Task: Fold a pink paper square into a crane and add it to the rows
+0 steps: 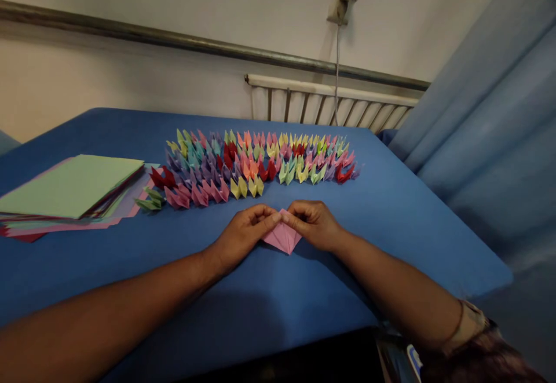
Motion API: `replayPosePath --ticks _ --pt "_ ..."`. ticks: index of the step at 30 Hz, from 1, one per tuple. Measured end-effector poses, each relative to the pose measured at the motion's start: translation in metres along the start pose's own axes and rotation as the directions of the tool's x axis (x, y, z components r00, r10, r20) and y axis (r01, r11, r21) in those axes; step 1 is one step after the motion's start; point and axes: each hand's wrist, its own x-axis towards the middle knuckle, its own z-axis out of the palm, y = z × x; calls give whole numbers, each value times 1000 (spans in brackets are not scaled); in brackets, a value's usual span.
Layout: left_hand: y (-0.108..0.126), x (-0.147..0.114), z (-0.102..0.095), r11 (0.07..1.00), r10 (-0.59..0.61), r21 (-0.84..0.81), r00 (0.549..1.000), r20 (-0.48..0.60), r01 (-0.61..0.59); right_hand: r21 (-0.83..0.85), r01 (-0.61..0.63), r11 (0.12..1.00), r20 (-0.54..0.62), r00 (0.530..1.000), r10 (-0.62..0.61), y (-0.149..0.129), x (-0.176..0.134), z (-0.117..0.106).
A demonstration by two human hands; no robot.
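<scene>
Head view: your left hand (242,229) and right hand (318,225) meet over a piece of pink folded paper (284,240), both pinching it near its top. Each thumb presses on the paper's near face, the two thumb tips close together, while your other fingers curl behind, so both grips are closed on it; exactly where those fingertips sit is hidden. The paper is just above or on the blue table (434,250), near the edge closest to you; you cannot tell here whether it touches the surface. It shows crease lines, and its lower corner points towards you.

Beyond your hands, folded paper figures (266,170) stand in close rows, in red, pink, purple, yellow, green and other colours. To the left of them lies a stack of coloured sheets (78,183), a pale green one on top, its edges uneven. Behind the table a radiator (330,102) runs along the wall below a pipe (174,38), and a blue curtain (486,99) hangs to the right.
</scene>
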Motion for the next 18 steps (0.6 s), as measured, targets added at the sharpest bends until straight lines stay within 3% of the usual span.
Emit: replayPosePath --ticks 4,8,11,18 --pt "0 -1 0 999 -5 40 997 76 2 -37 25 999 16 1000 -24 0 0 0" --pt "-3 0 -2 995 -38 -95 999 -27 35 94 -25 995 -40 999 29 5 -1 2" --pt "-3 2 -3 973 -83 -224 990 -112 57 94 -64 993 -31 997 67 8 -3 4" --pt "0 2 -2 900 -174 -421 979 -106 114 54 -76 996 -143 986 83 16 1 5"
